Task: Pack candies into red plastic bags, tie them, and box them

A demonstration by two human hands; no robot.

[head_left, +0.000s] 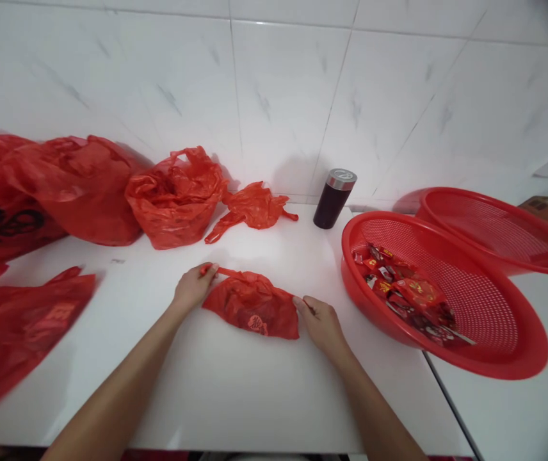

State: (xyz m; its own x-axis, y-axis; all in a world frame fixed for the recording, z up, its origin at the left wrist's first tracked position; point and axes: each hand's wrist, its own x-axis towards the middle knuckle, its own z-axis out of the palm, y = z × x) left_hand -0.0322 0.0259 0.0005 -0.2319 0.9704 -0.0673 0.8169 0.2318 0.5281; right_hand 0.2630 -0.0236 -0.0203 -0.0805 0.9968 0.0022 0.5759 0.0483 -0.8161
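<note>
In the middle of the white table a small red plastic bag (259, 304) is stretched between my two hands, with a pale printed emblem low on its front. My left hand (196, 283) pinches a handle at the bag's upper left. At its right side, my right hand (319, 320) grips the other end between thumb and fingers. The bag looks slack, and what is inside, if anything, cannot be made out. Just behind it lies another crumpled red plastic bag (257, 206), tied or bunched, its handles spread on the table.
On the right a red plastic colander (488, 307) holds several wrapped sweets (411, 288); a second red colander (485, 224) stands behind it. A dark tumbler (331, 202) is near the tiled wall. Red bags (175, 205) line the back left, and a flat red bag (29, 326) lies at left.
</note>
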